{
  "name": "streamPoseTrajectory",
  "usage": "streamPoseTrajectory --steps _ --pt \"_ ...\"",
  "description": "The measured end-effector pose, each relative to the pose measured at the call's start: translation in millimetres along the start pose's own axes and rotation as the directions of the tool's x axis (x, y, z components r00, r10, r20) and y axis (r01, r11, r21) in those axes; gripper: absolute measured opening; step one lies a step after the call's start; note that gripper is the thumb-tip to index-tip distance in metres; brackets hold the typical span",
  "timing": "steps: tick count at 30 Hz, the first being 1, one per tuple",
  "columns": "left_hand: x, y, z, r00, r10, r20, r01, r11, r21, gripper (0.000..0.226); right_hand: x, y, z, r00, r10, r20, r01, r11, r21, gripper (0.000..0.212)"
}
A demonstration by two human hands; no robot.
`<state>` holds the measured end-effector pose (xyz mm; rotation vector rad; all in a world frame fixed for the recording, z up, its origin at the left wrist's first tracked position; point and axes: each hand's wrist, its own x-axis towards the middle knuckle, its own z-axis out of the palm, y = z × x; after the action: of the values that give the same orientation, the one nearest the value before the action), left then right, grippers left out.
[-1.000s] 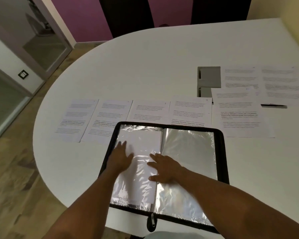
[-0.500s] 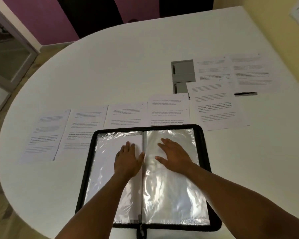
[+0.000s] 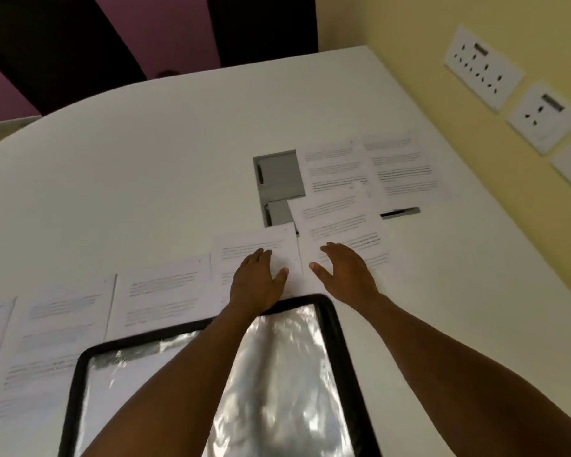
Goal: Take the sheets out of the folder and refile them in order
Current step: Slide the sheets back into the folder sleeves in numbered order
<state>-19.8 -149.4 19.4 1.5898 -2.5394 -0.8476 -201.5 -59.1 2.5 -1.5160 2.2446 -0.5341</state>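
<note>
White rounded table (image 3: 165, 166): far half bare, room there; right edge near the yellow wall. Black zip folder with clear sleeves (image 3: 287, 364) open at the near edge. Printed white sheets (image 3: 162, 291) in a row beyond it, some overlapping: risk of dragging neighbours or mixing order. Left hand (image 3: 256, 280) flat, open on a sheet; right hand (image 3: 346, 270) open, gripping nothing.

A grey hatch (image 3: 279, 179) is set into the white bench (image 3: 152, 166) — sockets (image 3: 482, 65) are mounted on the yellow wall (image 3: 393, 24).
</note>
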Motion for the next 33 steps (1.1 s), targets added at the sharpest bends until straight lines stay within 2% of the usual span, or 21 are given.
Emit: streamPoseTrajectory --steps 4,6,12,17,20,23,26,29,33 --pt "54.4 31.8 0.5 0.998 -0.065 -0.010 0.062 0.984 -0.166 0.061 46.8 19.9 -13.6 0.993 0.105 -0.059 -0.100 0.992 0.072 0.058" --pt "80.7 46.1 4.1 0.998 -0.054 -0.022 0.048 0.976 -0.214 0.055 70.8 31.3 -17.4 0.988 0.137 -0.075 -0.131 0.988 0.077 0.059" --pt "168.6 71.2 10.7 0.999 0.018 -0.045 -0.027 0.978 -0.209 0.059 144.5 66.0 -32.7 0.966 0.212 -0.151 -0.194 0.973 0.125 0.058" --pt "236.5 92.0 13.1 0.993 -0.036 -0.117 0.002 0.960 -0.281 0.059 208.2 92.8 -57.9 0.884 0.384 -0.264 -0.371 0.923 0.101 0.046" --pt "264.9 107.3 13.2 0.988 -0.101 -0.121 0.071 0.971 -0.228 0.066 239.2 102.7 -73.7 0.842 0.490 -0.224 -0.501 0.865 0.006 0.059" --pt "287.4 119.5 13.7 0.975 -0.214 -0.060 0.199 0.961 -0.190 0.085 262.4 111.6 -78.8 0.777 0.611 -0.151 -0.614 0.789 0.031 0.080" --pt "306.7 127.2 18.7 0.946 -0.322 -0.027 0.313 0.935 -0.165 0.091 277.2 117.6 -81.4 0.762 0.641 -0.093 -0.645 0.763 -0.026 0.093" --pt "318.6 130.7 22.0 0.938 -0.345 -0.032 0.341 0.936 -0.083 0.081 285.3 120.0 -82.7 0.800 0.597 -0.056 -0.597 0.784 -0.170 0.088" --pt "327.4 132.4 24.2 0.939 -0.343 -0.003 0.342 0.935 -0.092 0.076 287.4 122.6 -78.6 0.828 0.557 -0.070 -0.560 0.810 -0.174 0.061"
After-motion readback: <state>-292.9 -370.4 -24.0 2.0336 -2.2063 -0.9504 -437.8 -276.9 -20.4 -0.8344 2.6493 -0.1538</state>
